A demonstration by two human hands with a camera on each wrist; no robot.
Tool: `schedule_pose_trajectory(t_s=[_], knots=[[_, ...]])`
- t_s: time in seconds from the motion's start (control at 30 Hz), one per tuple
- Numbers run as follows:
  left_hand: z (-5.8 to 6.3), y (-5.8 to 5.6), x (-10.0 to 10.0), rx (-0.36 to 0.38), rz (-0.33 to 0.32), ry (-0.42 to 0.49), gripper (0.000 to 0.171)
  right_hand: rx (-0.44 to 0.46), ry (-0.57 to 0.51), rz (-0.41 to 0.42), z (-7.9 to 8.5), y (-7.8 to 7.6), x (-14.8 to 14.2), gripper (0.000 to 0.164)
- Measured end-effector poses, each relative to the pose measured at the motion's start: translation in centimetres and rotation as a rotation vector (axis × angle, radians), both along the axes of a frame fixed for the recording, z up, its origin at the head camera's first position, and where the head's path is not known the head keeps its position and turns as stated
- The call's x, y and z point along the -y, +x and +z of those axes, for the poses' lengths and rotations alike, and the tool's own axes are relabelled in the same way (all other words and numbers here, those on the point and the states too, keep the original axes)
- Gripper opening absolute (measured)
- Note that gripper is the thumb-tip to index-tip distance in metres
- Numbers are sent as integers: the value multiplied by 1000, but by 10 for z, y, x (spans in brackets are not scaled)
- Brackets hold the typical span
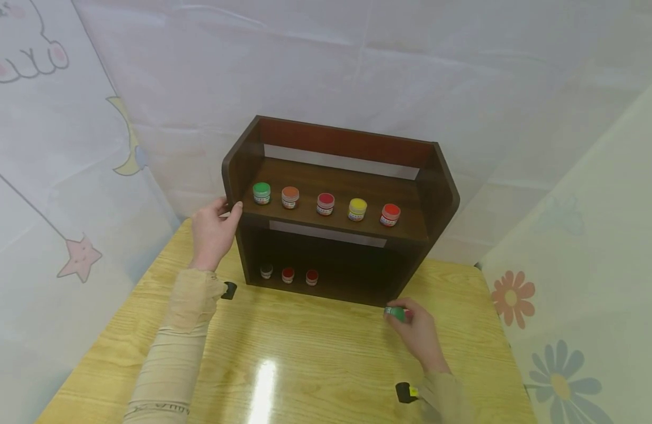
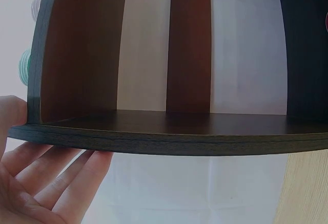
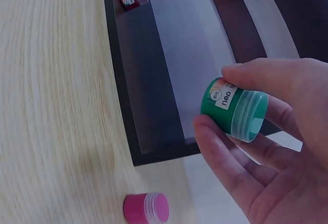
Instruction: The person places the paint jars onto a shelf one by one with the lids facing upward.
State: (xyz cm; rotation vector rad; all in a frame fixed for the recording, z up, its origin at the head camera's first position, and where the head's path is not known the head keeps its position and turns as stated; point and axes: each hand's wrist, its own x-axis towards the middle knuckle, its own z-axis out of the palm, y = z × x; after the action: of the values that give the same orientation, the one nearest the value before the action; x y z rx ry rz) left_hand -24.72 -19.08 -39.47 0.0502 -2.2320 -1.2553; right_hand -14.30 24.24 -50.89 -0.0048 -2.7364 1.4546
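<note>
My left hand (image 1: 212, 232) grips the left side panel of a dark brown two-tier shelf (image 1: 439, 200). In the left wrist view its thumb lies by the middle board's edge and its fingers (image 2: 87, 175) reach along the outer face. Near the shelf's front right corner, my right hand (image 1: 421, 338) pinches a small green paint jar (image 3: 224, 103) between thumb and fingertips. The jar is tilted, its clear ribbed lid towards the palm. Below it in the right wrist view, a pink paint jar (image 3: 138, 209) stands on the table beside the shelf.
On the upper tier several jars stand in a row, from a green jar (image 1: 262, 193) to a red jar (image 1: 391, 215). Three more, including a dark jar (image 1: 266, 271), sit at the lower tier's left. The wooden table (image 1: 305, 347) meets cloth-covered walls (image 1: 516, 147).
</note>
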Motion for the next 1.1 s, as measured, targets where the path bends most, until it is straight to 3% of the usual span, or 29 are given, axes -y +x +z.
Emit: schedule_pose_trajectory(t_s=[0.27,0.43,0.77,0.9,1.1], knots=[[-1,0,0,-13,2,-9,33,25,-4,-11,7,-5,8,34],[0,1,1,-10,-8,3,33,32,-24,-8,9,-8,11,30],[0,1,1,-20,-18,5,32,-33,-4,19,8,-19,16,38],[-1,1,1,-21,-13,-3,32,-64,-26,41,10,-25,19,34],[0,1,1,-15,-9,-6,34,-152,-40,70,11,-37,24,36]])
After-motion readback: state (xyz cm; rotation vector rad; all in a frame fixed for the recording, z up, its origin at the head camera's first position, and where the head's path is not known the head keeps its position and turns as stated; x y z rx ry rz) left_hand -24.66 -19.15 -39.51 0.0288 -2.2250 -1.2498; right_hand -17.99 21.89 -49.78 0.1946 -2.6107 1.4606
